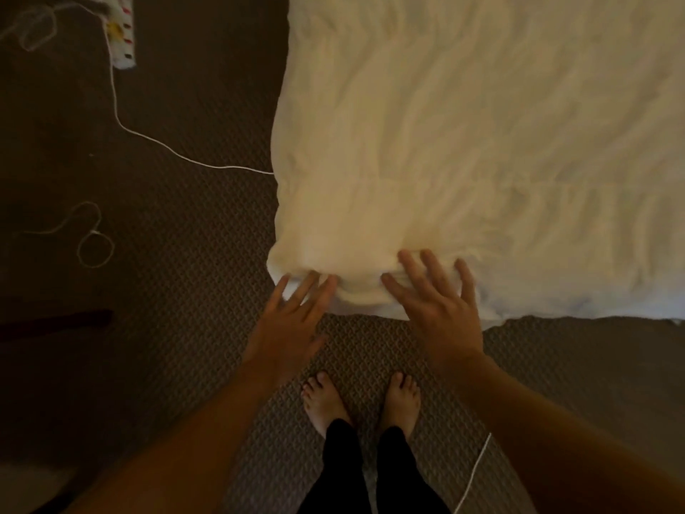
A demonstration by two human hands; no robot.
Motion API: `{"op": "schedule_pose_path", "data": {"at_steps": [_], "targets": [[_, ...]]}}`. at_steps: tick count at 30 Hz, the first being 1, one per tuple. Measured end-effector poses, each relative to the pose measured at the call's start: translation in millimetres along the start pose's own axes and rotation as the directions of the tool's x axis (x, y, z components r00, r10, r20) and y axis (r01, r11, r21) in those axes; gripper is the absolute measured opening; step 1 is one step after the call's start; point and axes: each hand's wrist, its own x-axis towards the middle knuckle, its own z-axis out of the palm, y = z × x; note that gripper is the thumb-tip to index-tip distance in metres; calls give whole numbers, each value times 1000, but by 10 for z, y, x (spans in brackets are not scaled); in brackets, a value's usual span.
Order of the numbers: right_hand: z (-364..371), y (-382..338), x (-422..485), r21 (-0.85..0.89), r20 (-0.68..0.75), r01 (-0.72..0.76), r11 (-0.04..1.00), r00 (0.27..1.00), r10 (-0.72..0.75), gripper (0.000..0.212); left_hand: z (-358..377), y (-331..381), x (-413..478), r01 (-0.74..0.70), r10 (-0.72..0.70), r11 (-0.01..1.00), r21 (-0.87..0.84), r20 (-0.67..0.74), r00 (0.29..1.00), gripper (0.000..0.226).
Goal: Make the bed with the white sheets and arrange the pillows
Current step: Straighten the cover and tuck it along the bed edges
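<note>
I look straight down on the white sheet (463, 142). It lies spread and rumpled across the upper right of my view, and its near left corner is bunched into soft folds just ahead of both hands.

The left hand (293, 317) reaches in from the carpet (185, 272) side. Its grip is wide: the fingers (309, 287) are straight and close together, with their tips touching the bunched corner from below and holding none of the cloth.

The right hand (441, 306) lies just to the right of it, palm down on the sheet's near edge. Its grip is wide as well: the fingers (432, 268) are spread and flat on the fabric, and nothing is pinched. The corner fold sits between the two hands, nearer the left fingertips. The picture is dim and a little blurred, so I cannot tell how hard either hand presses.

Below the hands, bare feet (400, 398) stand on the carpet near the sheet's edge, with black leggings (341, 461) above them. A power strip (120, 31) lies on the carpet at the top left. A white cord (155, 142) runs from the strip to the sheet's left side. A looped cord (94, 250) lies well apart at the left, and a thin white line (476, 473) crosses the carpet beside the right forearm.
</note>
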Motion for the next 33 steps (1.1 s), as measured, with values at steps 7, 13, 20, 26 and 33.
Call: {"op": "schedule_pose_path", "data": {"at_steps": [7, 13, 20, 26, 33], "targets": [[-366, 136, 244, 149, 242, -75, 986, 970, 37, 45, -145, 259, 19, 119, -120, 992, -48, -19, 993, 116], [-1236, 443, 739, 415, 594, -433, 800, 795, 122, 32, -724, 379, 336, 190, -186, 961, -203, 40, 982, 132], [-1938, 738, 968, 517, 591, -607, 604, 763, 261, 30, -1492, 430, 802, 372, -313, 851, -371, 210, 926, 95], [-2324, 255, 627, 516, 278, -386, 765, 920, 276, 53, -2465, 267, 1036, 478, -395, 662, -577, 274, 877, 85], [-2920, -384, 535, 542, 39, -147, 827, 988, 151, 62, -3910, 174, 1167, 518, -260, 621, -589, 468, 844, 81]]}}
